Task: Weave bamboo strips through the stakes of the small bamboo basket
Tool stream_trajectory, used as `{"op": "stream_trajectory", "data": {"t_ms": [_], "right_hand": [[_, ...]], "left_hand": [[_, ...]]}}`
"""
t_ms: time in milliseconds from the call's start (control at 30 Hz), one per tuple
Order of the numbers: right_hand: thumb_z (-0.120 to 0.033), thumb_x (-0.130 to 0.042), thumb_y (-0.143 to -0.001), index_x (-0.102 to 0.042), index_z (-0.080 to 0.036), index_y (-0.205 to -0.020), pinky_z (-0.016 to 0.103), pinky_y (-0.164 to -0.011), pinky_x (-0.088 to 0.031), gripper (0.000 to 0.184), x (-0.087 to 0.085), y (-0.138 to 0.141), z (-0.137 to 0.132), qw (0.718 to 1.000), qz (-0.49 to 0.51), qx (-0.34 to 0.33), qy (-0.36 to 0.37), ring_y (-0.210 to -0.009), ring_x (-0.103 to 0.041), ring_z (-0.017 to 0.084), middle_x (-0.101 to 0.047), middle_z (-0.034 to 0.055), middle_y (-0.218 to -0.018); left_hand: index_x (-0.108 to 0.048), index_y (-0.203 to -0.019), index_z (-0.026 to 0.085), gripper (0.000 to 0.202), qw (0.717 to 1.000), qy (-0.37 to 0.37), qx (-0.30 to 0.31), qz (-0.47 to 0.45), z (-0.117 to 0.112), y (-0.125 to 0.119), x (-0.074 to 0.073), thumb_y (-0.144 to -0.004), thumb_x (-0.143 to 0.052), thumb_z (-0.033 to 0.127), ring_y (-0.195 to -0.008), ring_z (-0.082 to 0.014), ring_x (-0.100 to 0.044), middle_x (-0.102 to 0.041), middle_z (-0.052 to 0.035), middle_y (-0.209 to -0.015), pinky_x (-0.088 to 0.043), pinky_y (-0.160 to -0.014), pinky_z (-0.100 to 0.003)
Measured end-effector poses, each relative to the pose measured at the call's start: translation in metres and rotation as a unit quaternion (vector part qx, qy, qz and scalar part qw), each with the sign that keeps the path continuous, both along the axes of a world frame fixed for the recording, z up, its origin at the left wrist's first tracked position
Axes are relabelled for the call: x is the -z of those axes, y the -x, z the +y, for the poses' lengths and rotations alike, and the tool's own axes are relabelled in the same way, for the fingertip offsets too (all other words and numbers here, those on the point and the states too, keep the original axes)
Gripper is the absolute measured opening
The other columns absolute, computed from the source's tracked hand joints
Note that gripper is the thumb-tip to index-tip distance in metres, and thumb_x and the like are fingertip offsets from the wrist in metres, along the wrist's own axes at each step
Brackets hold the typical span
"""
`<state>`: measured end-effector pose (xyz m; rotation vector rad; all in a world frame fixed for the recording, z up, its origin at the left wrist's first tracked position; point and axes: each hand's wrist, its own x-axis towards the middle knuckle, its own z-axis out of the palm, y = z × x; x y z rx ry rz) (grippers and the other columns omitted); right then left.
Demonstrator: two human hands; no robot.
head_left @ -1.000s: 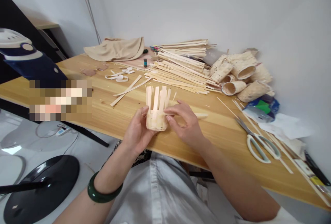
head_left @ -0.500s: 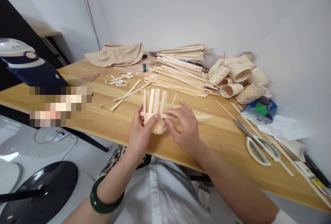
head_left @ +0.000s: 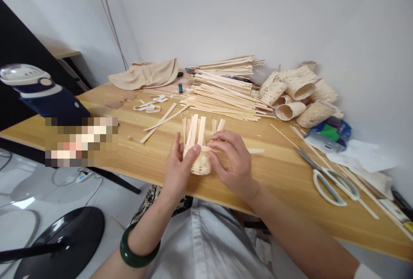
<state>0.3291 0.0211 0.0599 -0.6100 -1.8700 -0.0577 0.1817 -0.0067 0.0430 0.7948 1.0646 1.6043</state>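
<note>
A small, partly woven basket [head_left: 200,166] of pale flat strips stands near the table's front edge, several uprights pointing up from it. My left hand [head_left: 180,158] is closed round its left side, the thumb pressing on its front. At the basket's right side, my right hand [head_left: 232,154] pinches a flat weaving strip [head_left: 256,151] between thumb and fingers. The strip runs across the basket's front, and its loose end sticks out to the right behind my hand.
Scissors [head_left: 329,176] lie at the right beside long thin strips. Piles of cut strips [head_left: 222,98] and bark-like tubes [head_left: 290,110] are at the back. Two crossed strips [head_left: 161,125], curled white ribbon [head_left: 148,107] and a beige cloth [head_left: 145,75] lie farther left. A partly blurred person sits at left.
The basket has turned a little in my hands, and the strip's loose end reaches out less far to the right. The whole view has shifted slightly.
</note>
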Motion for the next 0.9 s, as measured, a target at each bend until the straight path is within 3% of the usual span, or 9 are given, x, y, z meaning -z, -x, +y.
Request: {"op": "stream_trajectory", "data": {"t_ms": [67, 200, 333, 467, 533, 600, 667, 900], "right_hand": [[-0.012, -0.062, -0.096, -0.068, -0.021, -0.106, 0.041, -0.09, -0.061, 0.015, 0.0, 0.001, 0.0, 1.0, -0.01, 0.003, -0.002, -0.1, -0.071, 0.023, -0.073, 0.0112, -0.108], [-0.009, -0.058, -0.098, -0.067, -0.019, -0.108, 0.036, -0.085, -0.062, 0.017, 0.003, 0.001, 0.002, 0.999, -0.041, -0.031, -0.002, -0.096, -0.071, 0.022, -0.074, 0.0113, -0.104], [-0.009, -0.059, -0.097, -0.067, -0.019, -0.11, 0.036, -0.087, -0.061, 0.018, 0.003, -0.002, 0.004, 0.998, -0.061, -0.007, -0.028, -0.098, -0.07, 0.021, -0.075, 0.0109, -0.106], [-0.019, -0.067, -0.094, -0.068, -0.026, -0.107, 0.046, -0.105, -0.052, 0.015, -0.002, -0.006, -0.003, 0.983, -0.05, 0.089, -0.152, -0.098, -0.069, 0.023, -0.078, 0.0056, -0.102], [-0.022, -0.064, -0.095, -0.068, -0.026, -0.1, 0.04, -0.093, -0.054, 0.007, -0.003, -0.007, -0.007, 0.978, -0.075, 0.08, -0.179, -0.08, -0.067, 0.019, -0.078, 0.0009, -0.085], [-0.02, -0.06, -0.096, -0.067, -0.023, -0.094, 0.034, -0.073, -0.051, 0.008, 0.0, -0.005, -0.009, 0.981, -0.113, 0.057, -0.15, -0.063, -0.062, 0.016, -0.075, -0.0012, -0.071], [-0.016, -0.058, -0.097, -0.068, -0.019, -0.095, 0.032, -0.064, -0.048, 0.01, 0.004, -0.002, -0.007, 0.988, -0.11, 0.05, -0.092, -0.061, -0.065, 0.015, -0.077, 0.0005, -0.072], [-0.012, -0.054, -0.098, -0.072, -0.02, -0.125, 0.028, -0.074, -0.059, 0.033, 0.011, 0.005, -0.007, 0.999, -0.032, -0.021, 0.038, -0.078, -0.077, 0.017, -0.084, 0.0061, -0.097]], "left_hand": [[-0.061, -0.137, 0.022, 0.07, 0.999, -0.008, -0.024, 0.021, 0.001, 0.003, 0.002, -0.075, -0.086, 0.044, -0.108, -0.0258, -0.071, -0.074, -0.0092, -0.126, -0.056, -0.085, -0.032], [-0.073, -0.117, 0.02, 0.046, 0.996, -0.037, 0.043, 0.062, 0.001, 0.006, 0.002, -0.079, -0.083, 0.045, -0.106, -0.0246, -0.07, -0.078, -0.0061, -0.112, -0.055, -0.091, -0.032], [-0.073, -0.117, 0.02, 0.047, 0.997, -0.008, 0.062, 0.038, 0.004, 0.005, 0.005, -0.077, -0.084, 0.043, -0.102, -0.0246, -0.07, -0.078, -0.0053, -0.109, -0.054, -0.087, -0.032], [-0.072, -0.114, 0.019, 0.045, 1.0, -0.003, 0.008, 0.012, 0.008, 0.005, 0.011, -0.076, -0.082, 0.04, -0.102, -0.0249, -0.069, -0.077, -0.0062, -0.11, -0.054, -0.086, -0.032], [-0.072, -0.107, 0.019, 0.039, 1.0, -0.018, -0.018, -0.008, 0.01, 0.005, 0.012, -0.074, -0.081, 0.038, -0.095, -0.0232, -0.07, -0.077, -0.0055, -0.104, -0.054, -0.082, -0.031], [-0.071, -0.102, 0.019, 0.037, 0.999, -0.029, -0.022, -0.024, 0.012, 0.005, 0.012, -0.073, -0.08, 0.04, -0.083, -0.0219, -0.069, -0.077, -0.0046, -0.094, -0.055, -0.074, -0.031], [-0.07, -0.101, 0.019, 0.04, 0.999, -0.033, -0.016, -0.037, 0.014, 0.004, 0.012, -0.072, -0.077, 0.044, -0.076, -0.0223, -0.069, -0.076, -0.0046, -0.087, -0.055, -0.069, -0.032], [-0.07, -0.103, 0.016, 0.047, 0.997, -0.037, 0.021, -0.064, 0.018, 0.004, 0.01, -0.072, -0.071, 0.052, -0.081, -0.0244, -0.071, -0.077, -0.0076, -0.091, -0.054, -0.069, -0.032]]}}
